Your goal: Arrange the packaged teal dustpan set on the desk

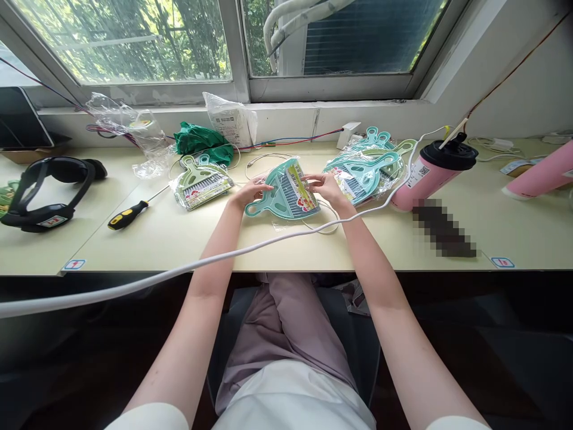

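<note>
Both forearms reach forward, left hand point(250, 192) and right hand point(326, 186) curled, fingers bent.

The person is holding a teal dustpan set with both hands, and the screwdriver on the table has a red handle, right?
Not quite. The head view shows both the left hand and the right hand on the teal dustpan set, but the screwdriver on the table has a yellow and black handle, not red.
</note>
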### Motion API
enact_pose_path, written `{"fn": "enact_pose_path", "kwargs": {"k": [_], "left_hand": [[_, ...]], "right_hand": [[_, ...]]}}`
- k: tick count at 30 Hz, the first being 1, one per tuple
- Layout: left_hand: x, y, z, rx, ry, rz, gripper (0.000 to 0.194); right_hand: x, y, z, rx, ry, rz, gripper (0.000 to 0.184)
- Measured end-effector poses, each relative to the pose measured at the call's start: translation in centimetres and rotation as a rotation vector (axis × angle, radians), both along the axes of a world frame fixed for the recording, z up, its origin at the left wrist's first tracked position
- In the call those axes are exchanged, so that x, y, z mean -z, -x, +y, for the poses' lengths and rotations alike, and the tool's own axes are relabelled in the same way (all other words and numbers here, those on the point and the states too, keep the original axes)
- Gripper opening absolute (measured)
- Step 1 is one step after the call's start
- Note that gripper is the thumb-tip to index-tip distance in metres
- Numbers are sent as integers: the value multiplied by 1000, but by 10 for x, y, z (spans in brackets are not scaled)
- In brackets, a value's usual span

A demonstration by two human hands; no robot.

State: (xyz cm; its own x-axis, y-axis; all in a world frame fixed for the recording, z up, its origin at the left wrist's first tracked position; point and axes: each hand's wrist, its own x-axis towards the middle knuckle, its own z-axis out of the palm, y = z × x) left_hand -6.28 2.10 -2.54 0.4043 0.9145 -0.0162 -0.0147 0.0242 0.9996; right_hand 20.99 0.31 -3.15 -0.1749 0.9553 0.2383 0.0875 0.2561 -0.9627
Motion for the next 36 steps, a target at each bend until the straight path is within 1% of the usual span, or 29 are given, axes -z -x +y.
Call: {"fn": "enact_pose_path", "kwargs": {"k": [5,12,17,18,19,21,23,25,27,29,30,32,33,36], "left_hand": [[1,2,0,16,11,-36,48],[4,1,0,14,45,-45,49],[8,13,9,102,101,-25,48],[8,16,11,92,98,-24,50],[8,18,14,54,74,-20,52],[2,22,15,-72,-26,7,54],[-9,23,12,-190,-135,66,54],[-25,22,4,-237,-203,143,56],[-41,18,-6,-190,-244,237,57],[-51,13,-15,-39,-244,334,53],[-53,10,-18,43,-230,369,49],[-52,6,-20,163,-193,390,43],[-50,5,-20,185,-177,378,41],[-39,5,-14,177,-139,312,37]], "right_hand": [[-2,0,-5,1,19,-3,32],[0,0,-5,-19,-3,-31,35],[-3,-3,-8,-80,22,11,37],[-4,-3,-9,-85,26,11,37],[-5,-4,-10,-90,31,9,37],[-7,-3,-11,-93,33,1,36],[-10,-1,-13,-92,28,-15,33],[-13,3,-15,-99,19,-47,32],[-16,9,-19,-132,3,-94,32],[-20,16,-24,-180,-25,-145,33],[-22,20,-27,-201,-40,-168,33],[-24,25,-31,-224,-55,-203,32],[-25,27,-32,-226,-58,-210,31],[-24,28,-33,-217,-64,-199,28]]}}
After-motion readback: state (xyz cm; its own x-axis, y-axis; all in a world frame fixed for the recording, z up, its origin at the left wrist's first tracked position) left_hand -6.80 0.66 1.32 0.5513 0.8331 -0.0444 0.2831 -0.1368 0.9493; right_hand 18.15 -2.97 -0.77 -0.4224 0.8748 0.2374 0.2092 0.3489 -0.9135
